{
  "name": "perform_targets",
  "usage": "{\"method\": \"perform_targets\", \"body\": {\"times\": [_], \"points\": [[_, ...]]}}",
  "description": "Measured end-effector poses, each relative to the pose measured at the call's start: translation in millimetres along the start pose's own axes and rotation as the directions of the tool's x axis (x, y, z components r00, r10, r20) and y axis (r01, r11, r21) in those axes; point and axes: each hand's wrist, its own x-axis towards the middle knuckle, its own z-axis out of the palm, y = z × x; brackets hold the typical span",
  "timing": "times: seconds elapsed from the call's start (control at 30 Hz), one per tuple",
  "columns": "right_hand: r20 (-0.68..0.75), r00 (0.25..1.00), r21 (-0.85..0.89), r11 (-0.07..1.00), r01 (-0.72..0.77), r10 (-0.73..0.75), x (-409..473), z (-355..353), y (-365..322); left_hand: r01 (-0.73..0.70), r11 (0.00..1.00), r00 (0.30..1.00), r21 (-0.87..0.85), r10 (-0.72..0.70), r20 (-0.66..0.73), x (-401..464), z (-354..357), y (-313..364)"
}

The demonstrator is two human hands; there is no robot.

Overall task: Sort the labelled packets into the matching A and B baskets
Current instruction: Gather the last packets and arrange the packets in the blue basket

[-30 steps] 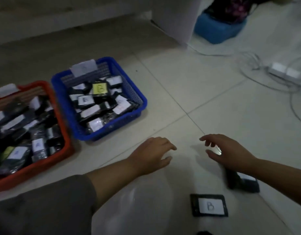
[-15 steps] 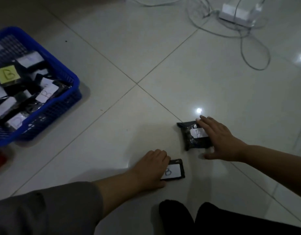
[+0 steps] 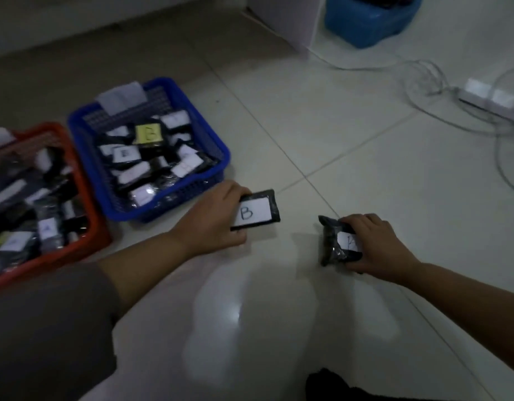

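The pale tiled floor fills nearly everything in sight, glossy enough to throw back a soft glare near six o'clock. At nine o'clock sits the red basket, cut off by the left edge and heaped with dark packets bearing white labels. Just beside it, touching or nearly so, toward ten o'clock, stands the blue basket, also full of dark packets; one inside wears a yellow label marked B, and a white card is clipped to its far rim. At one o'clock a blue tub rests against the wall, and at two o'clock a white power strip lies among loose white cables.

The left hand, at the centre, just in front of the blue basket's near corner, has its fingers curled closed round the left end of a flat black packet whose white label reads B. The packet sticks out to the right of the hand, label up, near the blue basket but outside it.

The right hand, toward four o'clock, is clenched over a crumpled black packet low by the floor; its white label is partly covered by the fingers and the letter is too blurred to read. The two packets are apart.
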Motion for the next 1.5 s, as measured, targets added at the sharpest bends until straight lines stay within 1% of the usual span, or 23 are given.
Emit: {"method": "perform_targets", "body": {"times": [0.07, 0.17, 0.33, 0.5, 0.6, 0.67, 0.73, 0.83, 0.93, 1.03, 1.07, 1.13, 1.17, 1.23, 1.27, 1.33, 1.37, 1.43, 1.5], "points": [[-0.079, 0.994, 0.020, 0.997, 0.079, -0.078, 33.4, -8.0, -37.4, 0.076, 0.996, 0.995, 0.051, -0.073, -0.064, -16.8, -30.6, -25.1], [-0.166, 0.967, 0.036, 0.979, 0.202, -0.193, 79.6, -23.0, -104.3, 0.187, 0.974, 0.978, 0.126, -0.173, -0.112, -55.3, -70.6, -62.5], [-0.245, 0.908, 0.051, 0.931, 0.361, -0.339, 138.4, -43.0, -212.7, 0.334, 0.920, 0.931, 0.205, -0.288, -0.223, -131.9, -117.1, -118.4], [-0.246, 0.846, -0.012, 0.875, 0.485, -0.473, 171.8, -52.5, -297.9, 0.487, 0.827, 0.865, 0.281, -0.410, -0.291, -193.7, -138.7, -167.5], [-0.211, 0.822, -0.062, 0.846, 0.529, -0.529, 182.7, -48.1, -329.4, 0.533, 0.787, 0.839, 0.310, -0.444, -0.316, -222.5, -137.8, -191.9], [-0.207, 0.815, -0.104, 0.840, 0.532, -0.542, 187.1, -42.4, -339.3, 0.566, 0.764, 0.816, 0.311, -0.466, -0.341, -233.5, -137.1, -204.6], [-0.185, 0.814, -0.142, 0.835, 0.532, -0.550, 190.9, -35.7, -343.7, 0.594, 0.757, 0.789, 0.273, -0.482, -0.380, -237.6, -136.9, -214.2], [-0.137, 0.830, -0.189, 0.837, 0.513, -0.540, 203.6, -29.6, -347.8, 0.641, 0.750, 0.718, 0.159, -0.514, -0.469, -235.7, -133.5, -225.4], [-0.137, 0.871, -0.177, 0.877, 0.446, -0.471, 223.9, -31.4, -355.0, 0.681, 0.732, 0.609, -0.008, -0.572, -0.550, -227.8, -124.6, -233.2], [-0.159, 0.896, -0.172, 0.906, 0.388, -0.414, 242.0, -44.8, -359.4, 0.672, 0.708, 0.496, -0.217, -0.648, -0.578, -215.0, -114.3, -237.2], [-0.167, 0.900, -0.176, 0.910, 0.376, -0.404, 246.7, -51.7, -361.2, 0.660, 0.701, 0.472, -0.271, -0.667, -0.576, -210.4, -111.9, -237.9], [-0.170, 0.913, -0.192, 0.921, 0.338, -0.371, 255.8, -69.8, -365.0, 0.636, 0.701, 0.470, -0.324, -0.684, -0.558, -199.7, -110.6, -236.2], [-0.151, 0.922, -0.203, 0.924, 0.324, -0.357, 260.5, -79.9, -367.0, 0.625, 0.698, 0.464, -0.350, -0.693, -0.552, -193.6, -112.4, -234.1], [-0.072, 0.937, -0.230, 0.919, 0.319, -0.343, 272.3, -98.5, -369.4, 0.593, 0.682, 0.449, -0.429, -0.722, -0.526, -175.6, -120.1, -229.7], [-0.025, 0.944, -0.238, 0.919, 0.315, -0.330, 278.3, -106.6, -368.6, 0.569, 0.679, 0.458, -0.465, -0.731, -0.506, -163.7, -124.3, -227.3], [0.031, 0.950, -0.222, 0.925, 0.309, -0.311, 290.3, -115.6, -358.8, 0.506, 0.696, 0.509, -0.509, -0.718, -0.476, -136.1, -129.2, -224.7], [0.031, 0.950, -0.204, 0.929, 0.310, -0.310, 294.3, -115.3, -351.1, 0.473, 0.711, 0.541, -0.520, -0.701, -0.465, -122.9, -129.3, -223.8], [-0.023, 0.952, -0.135, 0.944, 0.299, -0.305, 300.9, -107.2, -330.8, 0.416, 0.741, 0.601, -0.527, -0.659, -0.452, -100.3, -127.0, -224.1], [-0.069, 0.958, -0.033, 0.960, 0.278, -0.280, 304.2, -92.3, -308.7, 0.401, 0.749, 0.633, -0.527, -0.642, -0.431, -87.8, -120.1, -225.7]]}}
